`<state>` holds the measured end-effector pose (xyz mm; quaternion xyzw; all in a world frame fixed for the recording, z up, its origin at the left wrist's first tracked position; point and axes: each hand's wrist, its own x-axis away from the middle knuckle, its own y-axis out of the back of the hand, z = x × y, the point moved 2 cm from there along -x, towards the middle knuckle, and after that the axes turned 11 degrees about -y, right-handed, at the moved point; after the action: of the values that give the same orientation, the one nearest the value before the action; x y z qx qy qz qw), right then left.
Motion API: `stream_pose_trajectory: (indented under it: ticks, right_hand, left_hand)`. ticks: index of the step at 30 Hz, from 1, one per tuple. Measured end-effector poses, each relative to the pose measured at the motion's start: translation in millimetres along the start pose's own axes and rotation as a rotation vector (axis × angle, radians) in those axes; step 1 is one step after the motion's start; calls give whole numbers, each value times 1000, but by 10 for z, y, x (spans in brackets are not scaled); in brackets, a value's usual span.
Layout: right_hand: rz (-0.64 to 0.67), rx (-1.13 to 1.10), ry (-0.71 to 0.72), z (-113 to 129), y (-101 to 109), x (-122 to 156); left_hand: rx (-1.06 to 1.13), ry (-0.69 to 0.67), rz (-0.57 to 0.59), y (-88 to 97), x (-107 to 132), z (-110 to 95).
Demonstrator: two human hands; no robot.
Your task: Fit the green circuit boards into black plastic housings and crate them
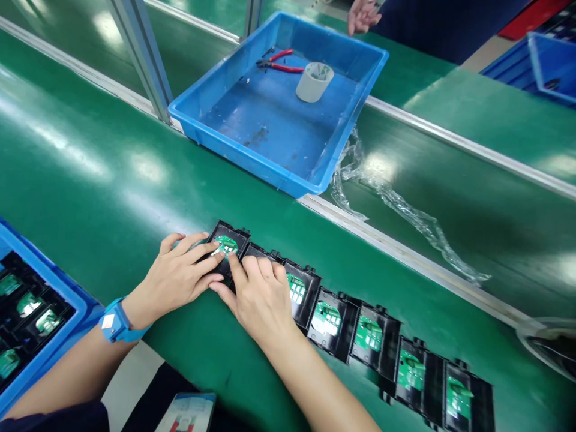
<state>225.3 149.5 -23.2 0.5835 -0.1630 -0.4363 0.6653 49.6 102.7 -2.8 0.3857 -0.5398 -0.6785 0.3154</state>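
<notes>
Left hand (180,277), fingers together, flat on end housing (237,235) left edge; right hand (261,297), fingers together, index on its board (226,245). Row (333,324) runs right; belt (103,192) open beyond.

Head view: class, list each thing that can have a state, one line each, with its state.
left hand, fingers flat on the end housing
right hand, forefinger pressing that housing
row of housings, lying open, green boards showing
tape roll, standing on end in the blue tray
pliers, lying flat in it
plastic wrap, crumpled
</notes>
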Motion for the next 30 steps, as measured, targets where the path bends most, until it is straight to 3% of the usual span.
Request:
stream_pose_trajectory:
  ticks: [11, 14, 17, 20, 23, 30]
  right_hand:
    - [-35, -21, -2, 24, 26, -49]
    - [-193, -85, -1, -26, 251, 74]
    - [-380, -210, 58, -71, 520, 441]
    - [-388, -344, 134, -92, 591, 892]
    - [-349, -378, 127, -143, 457, 1184]
    - [-347, -350, 182, -226, 200, 1215]
  left_hand:
    - [-18, -13, -42, 1, 29, 30]
    - [-31, -49, -128, 36, 15, 12]
    - [22, 28, -194, 83, -86, -91]
    - [124, 202, -71, 84, -255, -268]
    - [140, 289, 37, 70, -400, -406]
    - [142, 451, 147, 88, -386, -502]
